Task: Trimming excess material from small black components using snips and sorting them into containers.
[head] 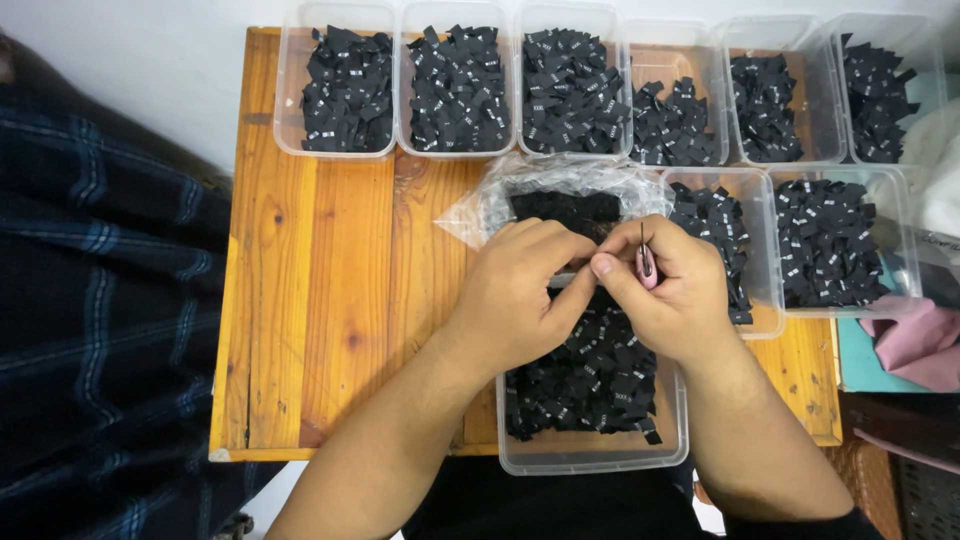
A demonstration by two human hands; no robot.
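My left hand (520,295) and my right hand (670,290) meet over a clear plastic tub (590,455) full of small black fabric labels (590,385). The right hand grips a small pink tool (647,265) with a thin dark point sticking up. The left hand's fingers are curled, thumb touching the right thumb; what it pinches is hidden. Just beyond the hands lies a clear plastic bag (560,185) with a dark bundle (565,208) of black material inside.
Several clear tubs of black labels line the far edge of the wooden table (320,300), and two more (830,240) stand at the right. Dark plaid cloth (90,300) hangs at the left. Pink fabric (915,340) lies at the right edge.
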